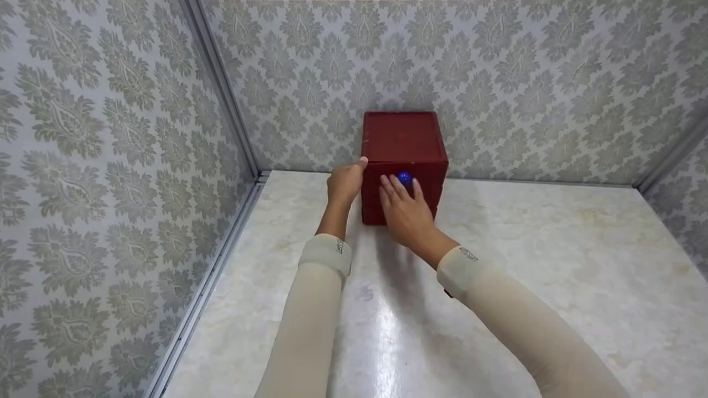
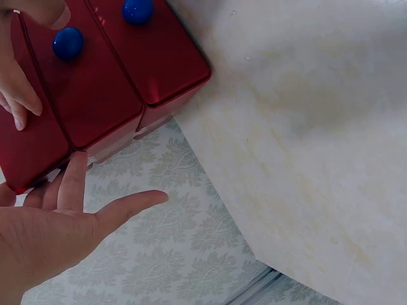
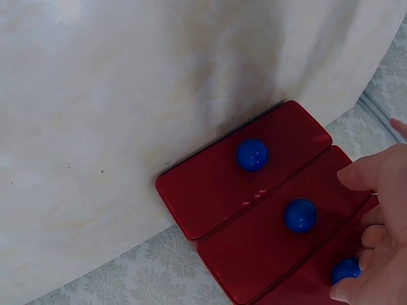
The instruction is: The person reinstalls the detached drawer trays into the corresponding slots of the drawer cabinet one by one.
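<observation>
A red box with three drawers (image 1: 404, 135) stands against the back wall, each drawer front carrying a round blue knob. In the right wrist view the lowest knob (image 3: 252, 155) and the middle knob (image 3: 300, 215) show fully. My left hand (image 1: 346, 182) rests along the box's left side; its fingers touch that side and the thumb (image 2: 133, 206) sticks out straight. My right hand (image 1: 406, 213) lies on the front, fingers spread around the top knob (image 1: 404, 178) and touching the upper drawer. In the right wrist view the hand partly covers this knob.
The box stands on a pale marbled tabletop (image 1: 525, 276). Patterned wallpaper panels (image 1: 387, 50) rise behind and at both sides. A metal rail (image 1: 221, 265) runs along the left table edge. Shadows of the arms fall in front of the box.
</observation>
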`<state>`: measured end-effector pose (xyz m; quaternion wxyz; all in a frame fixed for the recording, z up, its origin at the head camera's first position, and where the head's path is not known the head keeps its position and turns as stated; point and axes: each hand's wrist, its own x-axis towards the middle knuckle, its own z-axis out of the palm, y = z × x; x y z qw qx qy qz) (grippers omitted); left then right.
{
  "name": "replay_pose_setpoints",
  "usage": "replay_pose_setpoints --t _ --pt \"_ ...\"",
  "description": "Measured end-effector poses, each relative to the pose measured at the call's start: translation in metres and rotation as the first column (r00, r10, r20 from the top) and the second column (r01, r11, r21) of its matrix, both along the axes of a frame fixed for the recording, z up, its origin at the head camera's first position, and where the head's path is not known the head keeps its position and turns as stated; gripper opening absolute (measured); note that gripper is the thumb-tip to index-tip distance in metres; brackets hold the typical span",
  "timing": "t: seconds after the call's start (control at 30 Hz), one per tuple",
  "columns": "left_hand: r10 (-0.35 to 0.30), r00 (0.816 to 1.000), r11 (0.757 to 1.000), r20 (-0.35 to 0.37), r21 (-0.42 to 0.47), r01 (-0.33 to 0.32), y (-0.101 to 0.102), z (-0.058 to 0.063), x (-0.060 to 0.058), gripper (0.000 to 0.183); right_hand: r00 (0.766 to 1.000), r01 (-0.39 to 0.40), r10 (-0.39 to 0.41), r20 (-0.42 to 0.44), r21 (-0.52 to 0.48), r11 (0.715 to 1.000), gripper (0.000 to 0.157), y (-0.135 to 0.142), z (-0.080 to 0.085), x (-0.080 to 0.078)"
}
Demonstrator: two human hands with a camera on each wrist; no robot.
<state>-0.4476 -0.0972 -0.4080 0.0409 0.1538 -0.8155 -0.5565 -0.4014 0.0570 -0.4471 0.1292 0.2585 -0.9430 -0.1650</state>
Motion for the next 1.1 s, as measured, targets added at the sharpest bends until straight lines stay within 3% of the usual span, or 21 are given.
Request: replay_pose_setpoints --t 0.57,1.1 --pt "0.027 1.0 0.999 -0.008 -0.026 -0.027 0.0016 -0.0012 -0.0008 0.056 0.998 0.017 -0.018 0.059 0.015 1.0 0.066 -0.0021 0.002 -0.0062" --pt "0.008 1.0 1.0 0.023 -0.009 -0.008 0.0002 -0.0013 -0.0014 0.058 0.998 0.001 -0.001 0.057 0.003 1.0 0.066 0.0012 -0.0018 -0.0044"
